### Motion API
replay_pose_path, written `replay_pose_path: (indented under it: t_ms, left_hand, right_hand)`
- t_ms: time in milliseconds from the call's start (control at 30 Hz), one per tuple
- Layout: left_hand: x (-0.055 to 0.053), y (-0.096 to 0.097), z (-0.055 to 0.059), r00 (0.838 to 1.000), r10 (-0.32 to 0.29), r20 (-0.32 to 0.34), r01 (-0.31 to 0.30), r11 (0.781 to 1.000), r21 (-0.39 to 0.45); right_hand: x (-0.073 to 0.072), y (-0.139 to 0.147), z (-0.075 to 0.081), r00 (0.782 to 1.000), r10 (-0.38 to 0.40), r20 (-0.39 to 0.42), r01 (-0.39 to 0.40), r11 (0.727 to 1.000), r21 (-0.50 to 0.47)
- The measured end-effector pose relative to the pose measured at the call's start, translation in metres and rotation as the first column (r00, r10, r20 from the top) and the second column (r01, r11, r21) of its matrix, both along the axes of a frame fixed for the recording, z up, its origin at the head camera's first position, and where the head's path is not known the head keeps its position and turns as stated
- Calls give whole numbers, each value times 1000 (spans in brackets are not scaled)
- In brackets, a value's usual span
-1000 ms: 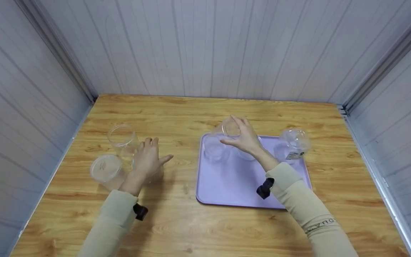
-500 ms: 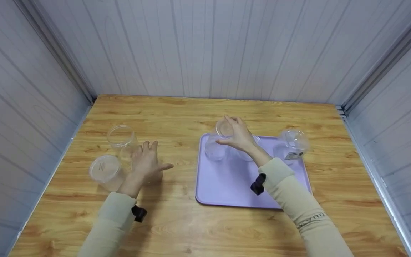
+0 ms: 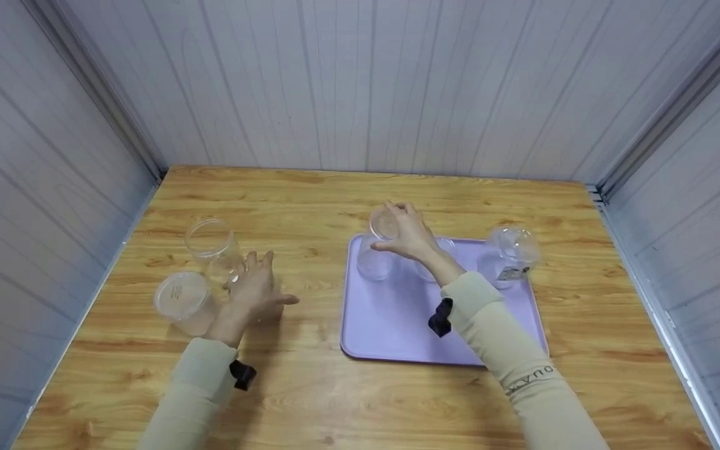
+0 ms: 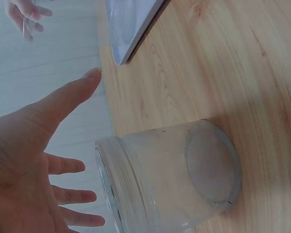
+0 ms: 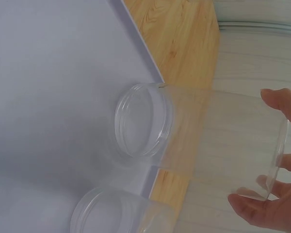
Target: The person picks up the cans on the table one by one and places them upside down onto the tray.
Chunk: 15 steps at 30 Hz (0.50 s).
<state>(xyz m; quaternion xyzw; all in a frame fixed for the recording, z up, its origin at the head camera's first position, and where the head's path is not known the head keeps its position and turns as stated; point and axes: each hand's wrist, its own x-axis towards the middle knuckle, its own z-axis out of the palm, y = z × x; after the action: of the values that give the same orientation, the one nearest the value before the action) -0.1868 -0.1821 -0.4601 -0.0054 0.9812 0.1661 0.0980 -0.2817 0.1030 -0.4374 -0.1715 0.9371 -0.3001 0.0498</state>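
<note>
Jar [image 5: 223,141] of clear material is in the person's right hand [image 3: 410,237], pinched at its upper end between thumb and fingertips; the ringed end points down over the purple tray [image 3: 397,319] below that hand, though whether it touches cannot be told. Just beside the right wrist, partly hidden by it, a second jar [image 3: 433,251] sits on the tray, and farther to the right of the hand is a labelled jar [image 3: 516,240].

The left hand [image 3: 252,290] holds nothing, its fingers spread and thumb held out toward the tray. Right beside its fingers a lower jar [image 4: 169,165] stands on the bench [image 3: 310,387]; contact is unclear. Beyond the left hand and slightly left is a ring-topped jar [image 3: 213,250], while a printed jar [image 3: 182,297] stands just left of it.
</note>
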Motion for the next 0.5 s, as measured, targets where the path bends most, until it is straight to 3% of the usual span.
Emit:
replay_pose_path:
  t_ms: [233,500]
  left_hand:
    - [0,-6,-2,999,-17,34,17,1000,5]
    - [2,-10,-4,999,-32,15,32,999,17]
  right_hand:
    - [-3,-6,3,1000,-14,28,13,1000,17]
    - [-6,-10,4,1000,-16,25,15,1000,26]
